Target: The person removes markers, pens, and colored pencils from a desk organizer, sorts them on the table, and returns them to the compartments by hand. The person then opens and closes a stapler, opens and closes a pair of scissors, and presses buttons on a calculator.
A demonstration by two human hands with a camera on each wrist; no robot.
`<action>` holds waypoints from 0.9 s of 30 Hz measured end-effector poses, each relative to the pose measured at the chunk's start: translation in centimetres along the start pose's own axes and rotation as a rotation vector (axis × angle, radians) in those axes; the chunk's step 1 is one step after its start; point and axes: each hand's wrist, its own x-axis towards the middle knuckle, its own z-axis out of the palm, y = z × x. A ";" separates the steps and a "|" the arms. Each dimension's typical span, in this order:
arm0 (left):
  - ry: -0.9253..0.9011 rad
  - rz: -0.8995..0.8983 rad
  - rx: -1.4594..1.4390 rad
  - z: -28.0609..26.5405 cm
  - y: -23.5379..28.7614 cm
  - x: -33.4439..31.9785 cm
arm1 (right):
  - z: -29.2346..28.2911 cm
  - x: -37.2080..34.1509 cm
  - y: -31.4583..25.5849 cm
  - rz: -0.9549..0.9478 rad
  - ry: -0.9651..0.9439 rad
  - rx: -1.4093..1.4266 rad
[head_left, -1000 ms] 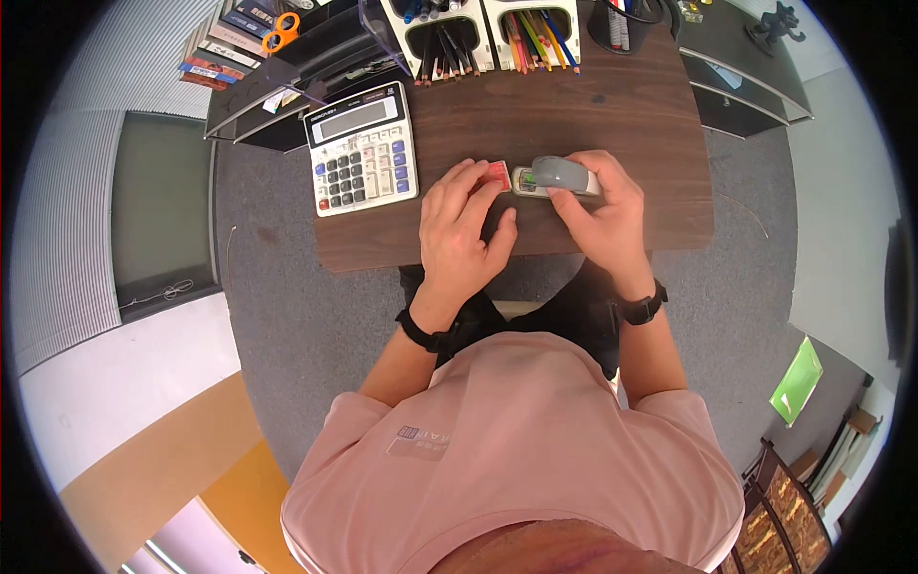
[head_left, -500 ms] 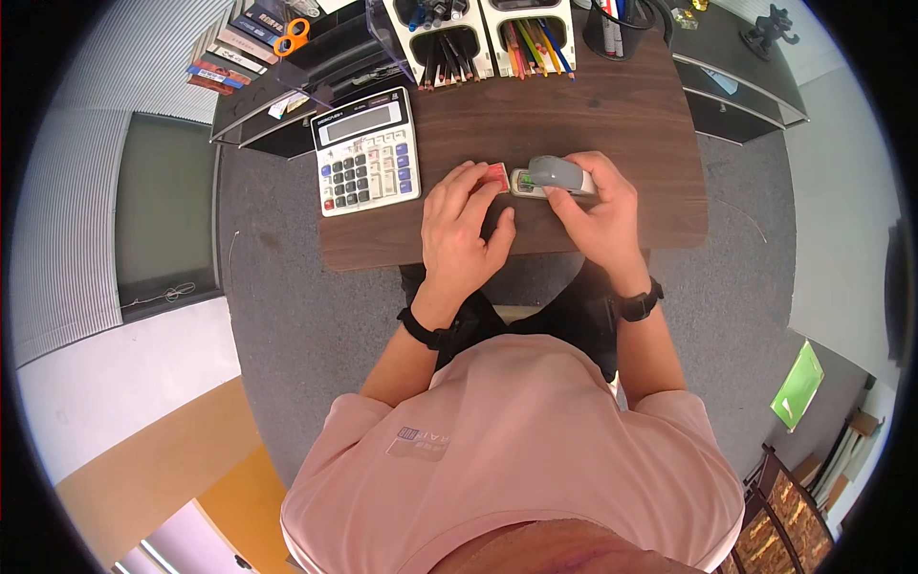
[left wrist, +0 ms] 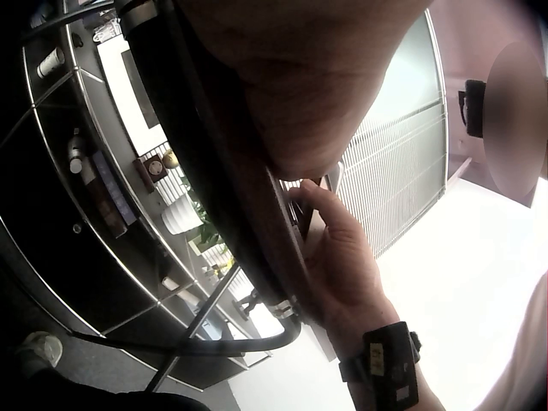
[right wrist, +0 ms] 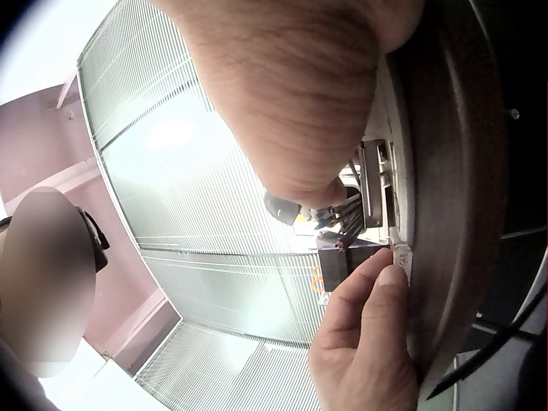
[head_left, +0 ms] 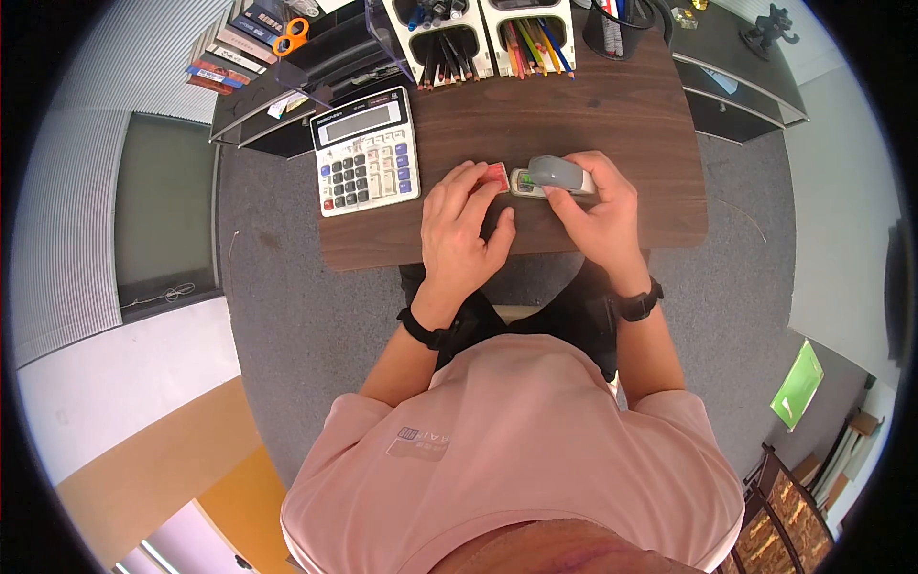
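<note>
In the head view a small red-and-white item [head_left: 496, 177] lies on the brown desk, with the fingers of the left hand [head_left: 460, 230] touching its left side. Just to its right is a grey-topped stapler [head_left: 556, 173], its front end close to the red item. The right hand [head_left: 609, 212] grips the stapler's rear, thumb on the near side and fingers on the far side. In the left wrist view the right hand [left wrist: 347, 265] shows beyond the left palm. The right wrist view shows the left hand [right wrist: 364, 338] low, thumb near the fingertips.
A white calculator [head_left: 365, 151] lies left of the hands on the desk [head_left: 612, 105]. At the back stand white holders with black pencils [head_left: 449, 59] and coloured pencils [head_left: 538, 45], and a black mesh cup [head_left: 612, 33]. Orange scissors [head_left: 291, 37] are at the back left.
The head view has shifted slightly since the earliest frame. Both hands, the stapler and the red item stay in nearly the same places relative to one another.
</note>
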 end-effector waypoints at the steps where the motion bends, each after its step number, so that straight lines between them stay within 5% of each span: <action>1: -0.003 -0.001 0.000 0.0 0.0 0.0 | 0.0 0.0 0.0 0.001 -0.001 0.000; 27: -0.001 -0.001 -0.006 -0.1 -0.1 0.0 | 0.0 0.1 -0.1 -0.014 -0.002 -0.009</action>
